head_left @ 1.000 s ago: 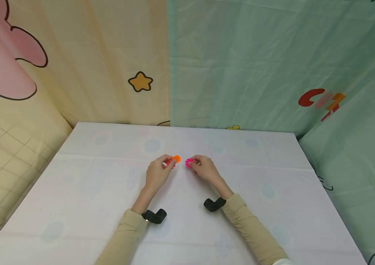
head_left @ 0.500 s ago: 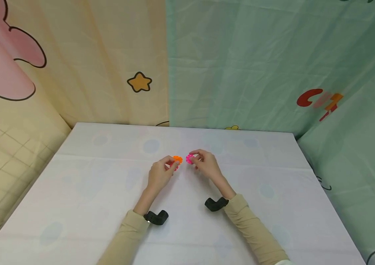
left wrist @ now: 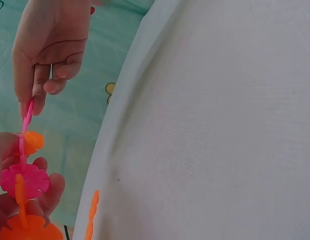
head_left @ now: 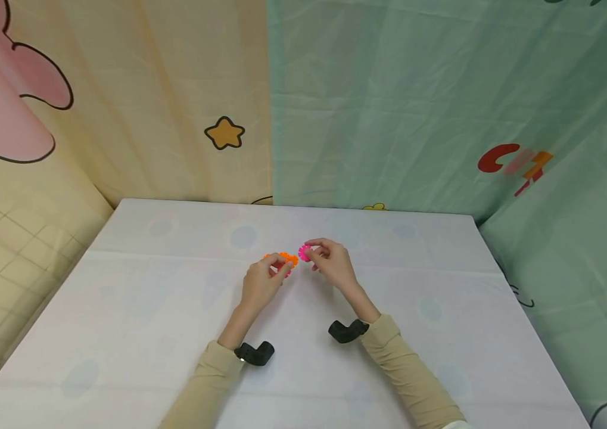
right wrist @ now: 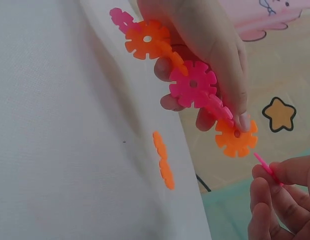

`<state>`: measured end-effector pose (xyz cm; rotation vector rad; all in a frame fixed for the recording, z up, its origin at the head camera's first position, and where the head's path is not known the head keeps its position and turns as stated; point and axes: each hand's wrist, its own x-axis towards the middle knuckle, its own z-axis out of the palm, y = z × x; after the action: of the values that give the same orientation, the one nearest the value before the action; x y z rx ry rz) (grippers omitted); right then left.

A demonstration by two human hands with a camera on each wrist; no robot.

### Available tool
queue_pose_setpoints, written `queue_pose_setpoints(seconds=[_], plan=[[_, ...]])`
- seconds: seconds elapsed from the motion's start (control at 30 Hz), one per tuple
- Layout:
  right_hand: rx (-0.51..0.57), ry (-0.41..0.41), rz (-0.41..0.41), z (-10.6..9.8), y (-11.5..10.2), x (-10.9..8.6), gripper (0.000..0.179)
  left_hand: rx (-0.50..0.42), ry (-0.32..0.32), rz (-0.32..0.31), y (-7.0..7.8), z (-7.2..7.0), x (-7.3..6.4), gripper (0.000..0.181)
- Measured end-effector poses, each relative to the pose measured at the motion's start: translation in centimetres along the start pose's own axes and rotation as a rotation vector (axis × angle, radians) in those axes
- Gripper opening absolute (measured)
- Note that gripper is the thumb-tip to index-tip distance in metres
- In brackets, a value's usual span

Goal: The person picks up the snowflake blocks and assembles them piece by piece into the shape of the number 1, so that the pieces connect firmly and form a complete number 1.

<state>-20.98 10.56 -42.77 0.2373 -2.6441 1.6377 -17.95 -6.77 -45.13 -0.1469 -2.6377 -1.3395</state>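
Fingers and thumb of my left hand (head_left: 260,282) pinch a chain of notched plastic snowflake discs, pink and orange by turns. In the right wrist view, an orange disc (right wrist: 236,137) sits at the chain's near end, under the left thumb. A pink disc (right wrist: 192,84) and another orange disc (right wrist: 148,39) follow farther up, slotted together at angles. My right hand (head_left: 333,266) pinches a single pink disc (head_left: 304,252) between thumb and index finger. Seen edge-on in the right wrist view, that disc points at the orange end disc with a small gap between.
A pair of orange discs (right wrist: 163,160), seen edge-on, shows against the white tablecloth (right wrist: 60,150) in the right wrist view. Patterned curtains (head_left: 389,107) hang behind the table and along both sides. Each wrist wears a black camera (head_left: 255,354).
My right hand has moved a little away from me with the pink disc. The left hand has shifted slightly right and turned, and more of the orange discs shows past its fingers.
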Motion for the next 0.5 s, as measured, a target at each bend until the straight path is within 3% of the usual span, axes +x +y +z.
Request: queue_pose_setpoints(seconds=[0.33, 0.5], plan=[[0.015, -0.006, 0.013, 0.02, -0.35, -0.04, 0.023, 0.038, -0.006, 0.022, 0.26, 0.10, -0.20, 0.019], [0.021, -0.003, 0.015, 0.00, -0.55, -0.15, 0.023, 0.058, 0.021, 0.053, 0.39, 0.14, -0.24, 0.017]])
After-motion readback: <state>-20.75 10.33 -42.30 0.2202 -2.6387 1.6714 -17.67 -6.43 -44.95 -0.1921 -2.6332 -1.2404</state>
